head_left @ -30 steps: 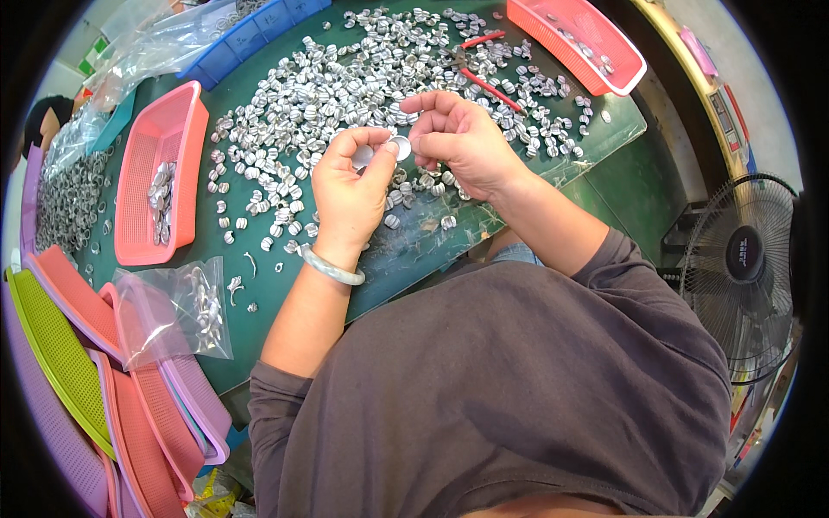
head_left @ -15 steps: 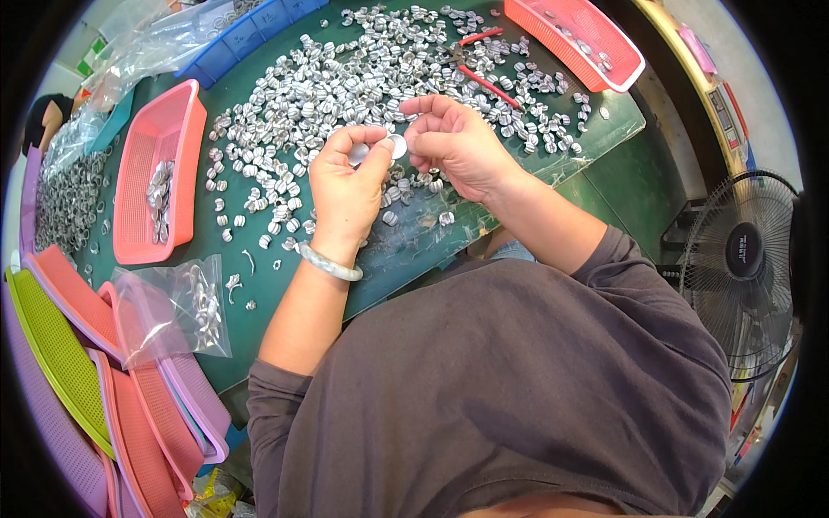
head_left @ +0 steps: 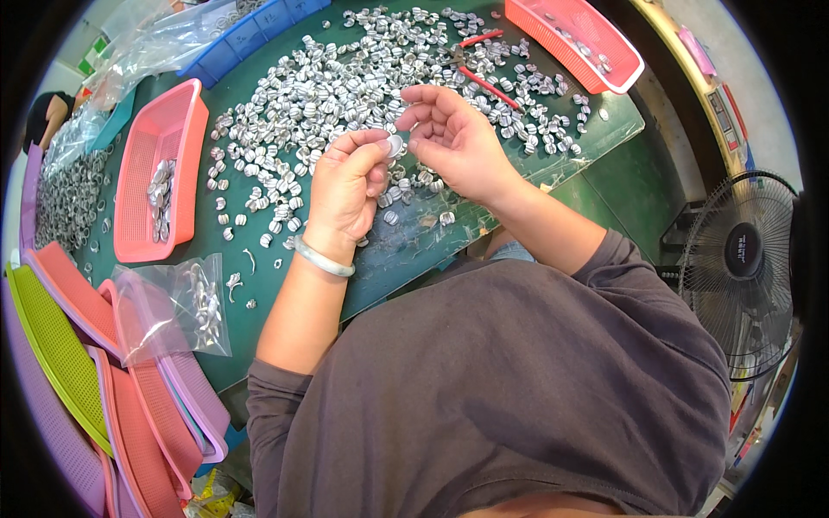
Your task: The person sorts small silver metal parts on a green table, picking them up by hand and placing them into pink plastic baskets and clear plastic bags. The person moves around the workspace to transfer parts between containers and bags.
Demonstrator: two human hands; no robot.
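While the left hand (head_left: 350, 181) pinches a shiny round disc (head_left: 395, 145) between thumb and forefinger above the near edge of the heap of striped silvery pieces (head_left: 367, 82) on the green table (head_left: 389, 252), the right hand (head_left: 456, 148) hangs just beside it, fingers loosely curled and parted, any contact with the disc unclear.
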